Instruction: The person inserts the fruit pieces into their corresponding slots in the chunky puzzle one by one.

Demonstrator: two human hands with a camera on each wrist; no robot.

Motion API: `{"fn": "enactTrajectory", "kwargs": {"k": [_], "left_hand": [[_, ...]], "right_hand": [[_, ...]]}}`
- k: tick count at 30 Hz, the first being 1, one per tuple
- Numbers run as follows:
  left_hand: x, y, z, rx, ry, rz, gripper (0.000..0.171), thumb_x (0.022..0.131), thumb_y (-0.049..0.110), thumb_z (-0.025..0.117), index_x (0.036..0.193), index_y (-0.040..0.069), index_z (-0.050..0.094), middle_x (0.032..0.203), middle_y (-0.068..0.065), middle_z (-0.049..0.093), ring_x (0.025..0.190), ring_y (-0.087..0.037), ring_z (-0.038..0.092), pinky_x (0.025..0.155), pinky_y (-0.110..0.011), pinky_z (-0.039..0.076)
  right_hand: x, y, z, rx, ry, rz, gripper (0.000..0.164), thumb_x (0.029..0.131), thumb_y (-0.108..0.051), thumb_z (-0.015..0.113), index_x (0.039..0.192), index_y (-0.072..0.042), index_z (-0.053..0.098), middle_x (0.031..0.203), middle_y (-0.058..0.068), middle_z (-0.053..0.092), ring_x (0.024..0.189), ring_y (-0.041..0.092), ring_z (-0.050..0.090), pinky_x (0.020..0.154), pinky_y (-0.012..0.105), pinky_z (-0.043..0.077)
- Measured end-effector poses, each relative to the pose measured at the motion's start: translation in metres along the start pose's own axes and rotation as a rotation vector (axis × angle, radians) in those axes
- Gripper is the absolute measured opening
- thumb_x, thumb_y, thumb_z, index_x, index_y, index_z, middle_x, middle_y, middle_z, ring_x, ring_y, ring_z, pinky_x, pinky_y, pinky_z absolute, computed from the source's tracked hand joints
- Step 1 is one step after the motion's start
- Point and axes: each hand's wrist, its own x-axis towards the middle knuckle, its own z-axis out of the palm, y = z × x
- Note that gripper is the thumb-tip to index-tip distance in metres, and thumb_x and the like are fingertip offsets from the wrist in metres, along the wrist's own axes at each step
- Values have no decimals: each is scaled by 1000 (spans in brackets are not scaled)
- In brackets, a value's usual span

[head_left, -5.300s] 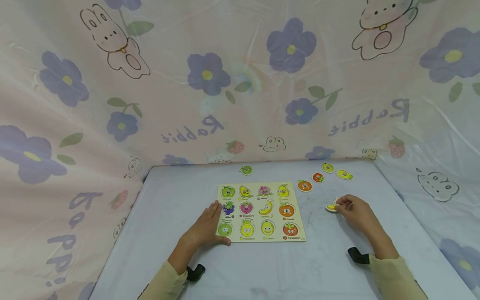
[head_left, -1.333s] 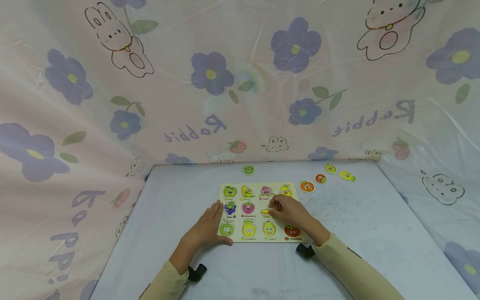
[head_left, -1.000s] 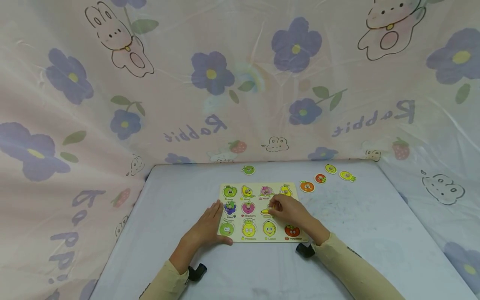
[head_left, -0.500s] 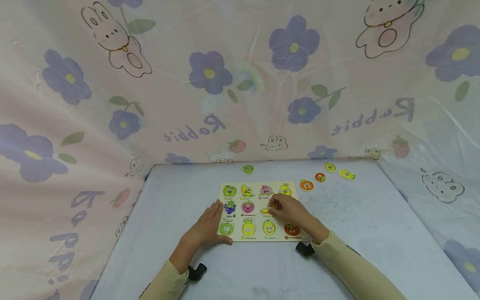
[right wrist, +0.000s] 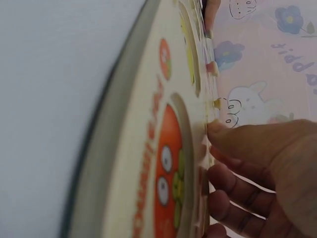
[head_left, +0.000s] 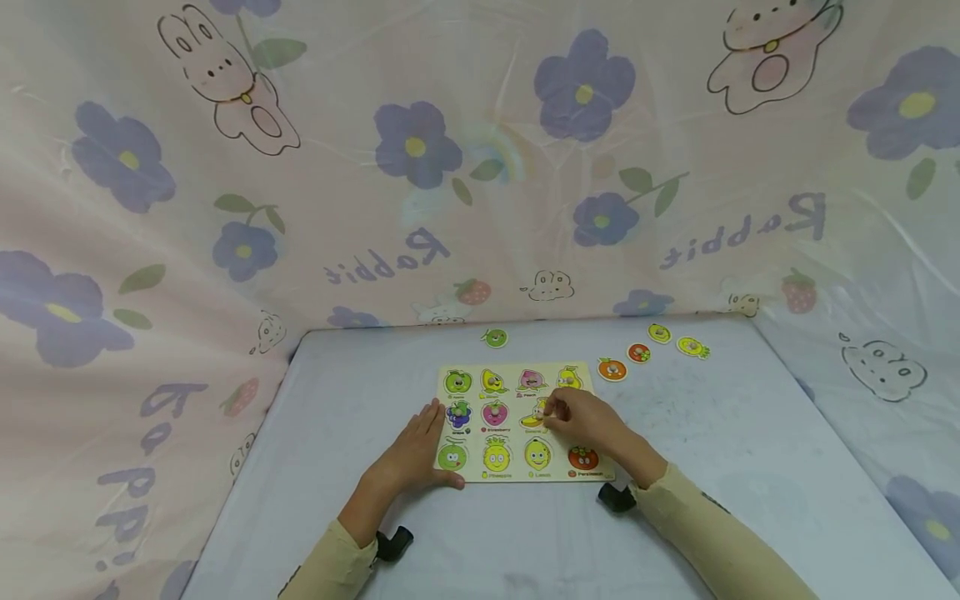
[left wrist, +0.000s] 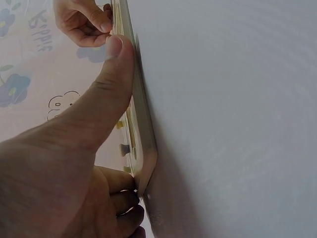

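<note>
A wooden fruit peg puzzle board [head_left: 517,475] lies on the white table. My left hand [head_left: 408,450] rests at its left edge, fingers straight along the side and thumb at the near corner; the left wrist view shows the thumb [left wrist: 116,74] along the near rim. A yellow banana piece [head_left: 532,419] sits at its slot in the middle row. My right hand [head_left: 585,421] is at the banana's right side, with loosely bent fingers partly covering the orange slot. In the right wrist view the thumb [right wrist: 247,139] and fingers are close to the board's face, and no piece shows between them.
Beyond the board lie loose pieces: a green round one [head_left: 495,337], an orange [head_left: 612,369], a red one [head_left: 638,353], a yellow round one [head_left: 659,333] and a pineapple [head_left: 692,347]. Apple, grape, strawberry and other pegged pieces sit in the board. A patterned curtain [head_left: 480,208] stands behind.
My right hand carried the banana from the table at right to the board. Over the last half second it has slid slightly right, uncovering more of the banana. My left hand stayed put.
</note>
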Motion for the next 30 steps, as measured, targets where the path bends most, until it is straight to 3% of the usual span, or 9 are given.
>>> {"fn": "enactTrajectory", "kwargs": {"k": [12,21,30], "left_hand": [[0,0,0,-3,-1,-2,135,74,58,95,165,-11,22,176,-28,18,164,-41,19,134,-52,21],[-1,1,-2,-8,-9,-10,135,75,57,95,166,-11,21,176,-27,17,164,-40,18,134,-51,20],[-5,7,-7,-52,-1,-8,132,75,51,97,164,-13,24,174,-29,21,163,-41,21,134,-52,21]], "right_hand": [[-12,15,-17,48,53,15,13,99,-26,80,95,-19,70,81,-5,60,73,14,54,64,31,46],[-15,32,-36,39,107,68,11,100,-22,77,103,-14,71,84,-1,60,75,17,53,64,33,45],[-14,57,-52,7,187,64,12,99,-19,78,104,-10,71,87,0,63,80,18,56,70,33,48]]}}
